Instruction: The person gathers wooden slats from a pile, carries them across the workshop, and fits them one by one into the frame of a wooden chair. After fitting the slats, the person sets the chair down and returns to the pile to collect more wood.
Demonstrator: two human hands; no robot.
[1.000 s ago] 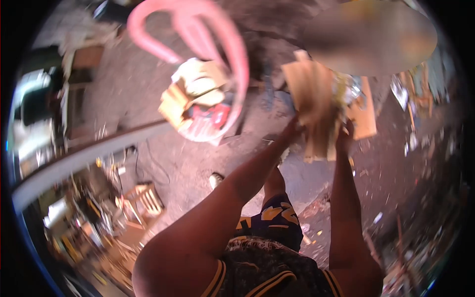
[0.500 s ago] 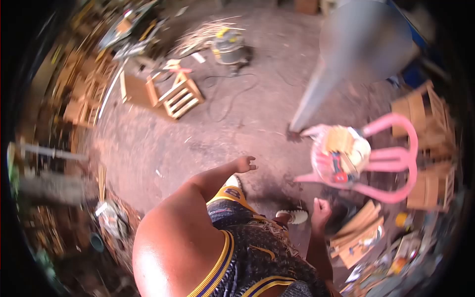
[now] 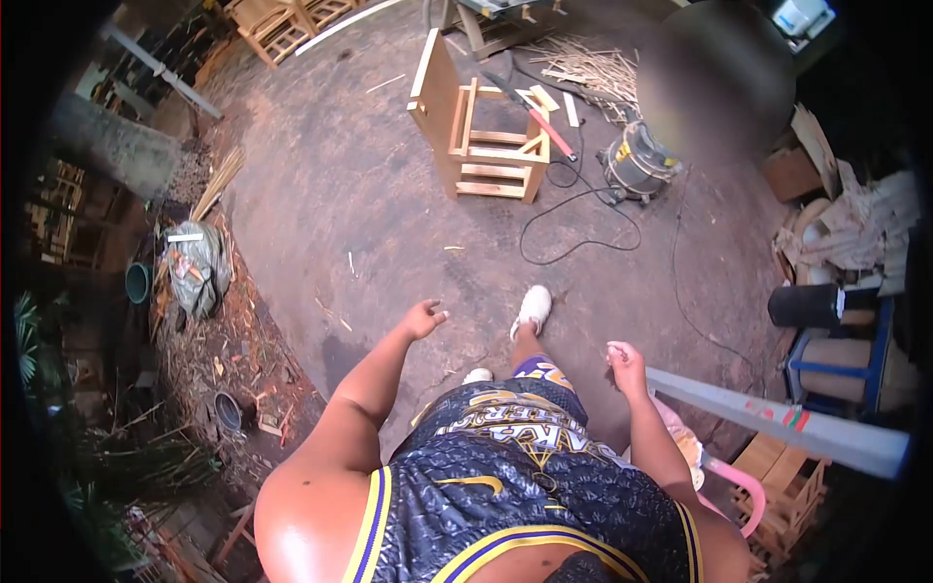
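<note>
I look down at my own body while walking over a bare dirt floor. My left hand swings out in front with loosely spread fingers and holds nothing. My right hand hangs at my side, its fingers curled in, with nothing in it, close to the slanted grey metal post. My white shoe steps forward. An unfinished wooden stool frame lies on its side ahead, well beyond both hands.
A round vacuum with a black cable lies right of the frame. A pink plastic chair stands behind my right arm. Wood strips litter the far floor. A sack and debris line the left edge.
A second ago both hands held a bundle of wooden pieces; now they hold nothing. I have turned and walked on, so the pink chair has moved behind me and the stool frame is ahead.
</note>
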